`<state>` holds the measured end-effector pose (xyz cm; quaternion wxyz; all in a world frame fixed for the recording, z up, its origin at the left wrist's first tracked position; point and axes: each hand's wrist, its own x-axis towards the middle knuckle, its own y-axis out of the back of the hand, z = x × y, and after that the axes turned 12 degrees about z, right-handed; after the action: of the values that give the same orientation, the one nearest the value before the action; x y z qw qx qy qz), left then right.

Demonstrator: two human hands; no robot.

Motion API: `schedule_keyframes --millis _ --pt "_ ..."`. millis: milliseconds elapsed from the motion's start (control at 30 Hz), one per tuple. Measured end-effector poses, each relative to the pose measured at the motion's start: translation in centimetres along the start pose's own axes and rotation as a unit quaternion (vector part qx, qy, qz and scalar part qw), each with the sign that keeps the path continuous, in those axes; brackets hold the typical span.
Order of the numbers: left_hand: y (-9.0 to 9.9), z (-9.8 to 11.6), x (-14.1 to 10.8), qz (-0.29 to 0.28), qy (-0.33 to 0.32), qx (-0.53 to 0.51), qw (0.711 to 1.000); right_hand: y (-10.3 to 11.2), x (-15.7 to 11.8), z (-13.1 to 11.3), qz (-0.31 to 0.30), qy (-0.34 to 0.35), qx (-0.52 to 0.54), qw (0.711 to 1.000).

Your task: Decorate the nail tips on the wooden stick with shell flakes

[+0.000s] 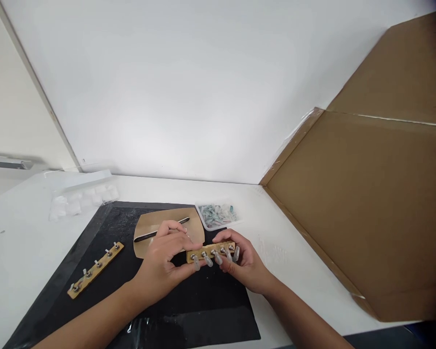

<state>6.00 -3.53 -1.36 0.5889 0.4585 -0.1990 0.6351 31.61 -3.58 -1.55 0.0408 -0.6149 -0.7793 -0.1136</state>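
Note:
Between my two hands is a wooden nail-tip stand [209, 250], a short bar with a row of metal pegs that carry clear, pale nail tips [208, 261]. The fingers of my left hand [163, 257] grip its left end, thumb below and forefinger along the top edge. My right hand [247, 264] closes around the right end, its thumb close to the nail tips there. A second nail-tip stand [96, 269] lies slantwise on the black mat to the left, with small tips on its pegs.
Behind my left hand, a black pen-like tool [145, 236] rests on a brown card [141, 248]. A clear box of loose nail tips [218, 215] stands at the mat's [218, 310] back edge. Clear packaging [83, 199] lies back left; a cardboard panel [349, 194] rises at right.

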Motion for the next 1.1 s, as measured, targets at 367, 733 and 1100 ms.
schedule_keyframes --millis 367,733,1100 --pt "-0.1 0.6 0.2 0.012 -0.036 0.021 0.999 0.0 -0.2 0.2 0.009 0.005 -0.030 0.999" --pt "-0.4 0.5 -0.2 0.035 -0.004 0.030 0.999 -1.7 -0.4 0.4 0.031 -0.057 0.033 0.997" --pt "0.0 0.4 0.1 0.026 -0.027 0.026 0.999 -1.4 -0.2 0.9 0.043 -0.023 -0.038 0.998"
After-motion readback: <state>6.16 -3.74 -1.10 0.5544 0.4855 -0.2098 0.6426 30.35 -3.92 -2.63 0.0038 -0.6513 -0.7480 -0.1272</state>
